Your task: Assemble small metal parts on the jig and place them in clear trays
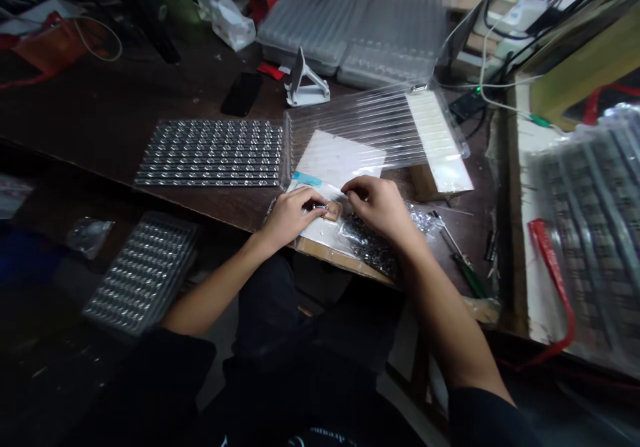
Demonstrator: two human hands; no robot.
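Note:
My left hand point(293, 216) is closed, thumb and fingertips pinching a small shiny metal piece point(320, 206). That piece is at the edge of a small brown block point(332, 211) on a white board point(345, 157). To its right, my right hand point(377, 204) is held with curled fingers, thumb and forefinger close together; anything between them is too small to make out. Under and beside the right hand lies a clear plastic bag point(373, 244) full of small dark, shiny parts. A strip of blue tape point(307, 179) sticks to the board.
A tray of shiny parts point(213, 154) lies left, joined by a clear ribbed tray point(360, 127) resting on a white-topped block point(440, 147). A phone stand point(306, 84) and dark phone point(242, 94) are behind. A green-handled screwdriver point(465, 267) lies right. Stacked trays point(143, 270) sit lower left.

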